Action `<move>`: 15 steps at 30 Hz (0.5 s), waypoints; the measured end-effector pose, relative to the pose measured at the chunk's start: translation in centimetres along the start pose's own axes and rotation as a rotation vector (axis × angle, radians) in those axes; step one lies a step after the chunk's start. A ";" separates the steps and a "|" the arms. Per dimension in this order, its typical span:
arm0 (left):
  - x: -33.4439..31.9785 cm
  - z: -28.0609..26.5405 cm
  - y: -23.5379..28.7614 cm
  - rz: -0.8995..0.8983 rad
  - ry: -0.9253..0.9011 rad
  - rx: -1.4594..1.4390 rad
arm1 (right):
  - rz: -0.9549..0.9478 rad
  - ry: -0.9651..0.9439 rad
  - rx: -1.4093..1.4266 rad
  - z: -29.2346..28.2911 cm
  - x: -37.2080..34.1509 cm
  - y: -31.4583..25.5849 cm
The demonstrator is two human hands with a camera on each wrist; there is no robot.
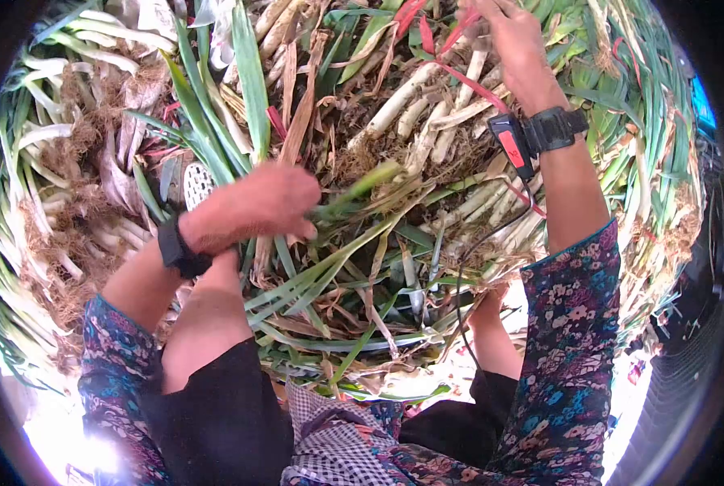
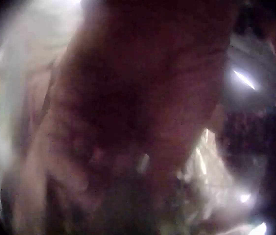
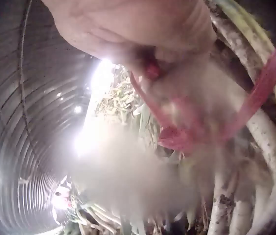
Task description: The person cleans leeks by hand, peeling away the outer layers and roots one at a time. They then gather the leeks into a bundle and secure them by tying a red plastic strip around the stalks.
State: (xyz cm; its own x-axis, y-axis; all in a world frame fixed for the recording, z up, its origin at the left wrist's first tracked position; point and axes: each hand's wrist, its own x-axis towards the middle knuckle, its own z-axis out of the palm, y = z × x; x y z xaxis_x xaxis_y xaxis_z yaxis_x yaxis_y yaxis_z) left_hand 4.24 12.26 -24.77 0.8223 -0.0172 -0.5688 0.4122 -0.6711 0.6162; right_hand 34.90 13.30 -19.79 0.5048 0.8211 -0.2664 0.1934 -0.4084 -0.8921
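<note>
While the right hand point(image 1: 524, 57) pinches a red strip point(image 1: 477, 86) above white stalks point(image 1: 398, 109) toward the upper right of the head view, the blurred left hand point(image 1: 252, 202) shows left of centre, its grip impossible to tell.

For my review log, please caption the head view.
Right hand holding red ribbon, blurred left hand near green leaves, amid heaped green onions.

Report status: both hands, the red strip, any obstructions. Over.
Right hand holding red strip, strip running over leek stems. Left hand blurred, grip unclear. Possible snag: black cable hanging nearby.
</note>
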 end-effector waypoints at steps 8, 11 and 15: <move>10.1 -7.2 0.0 -0.176 0.676 -0.622 | -0.263 -0.015 -0.305 0.6 0.5 -0.7; 14.2 -6.4 -0.1 -0.003 0.829 -0.561 | -0.299 -0.046 -0.193 0.6 0.4 -0.4; 16.6 -7.0 0.5 0.201 1.194 -0.178 | -0.367 -0.067 -0.156 0.6 -0.2 -0.4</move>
State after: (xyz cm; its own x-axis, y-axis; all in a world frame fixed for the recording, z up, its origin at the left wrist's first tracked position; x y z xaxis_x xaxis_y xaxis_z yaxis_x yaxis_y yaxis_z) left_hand 20.83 16.80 -30.13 0.6820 0.6450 0.3447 0.2075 -0.6227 0.7545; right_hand 34.20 13.52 -19.55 0.3237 0.9456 0.0319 0.4787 -0.1346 -0.8676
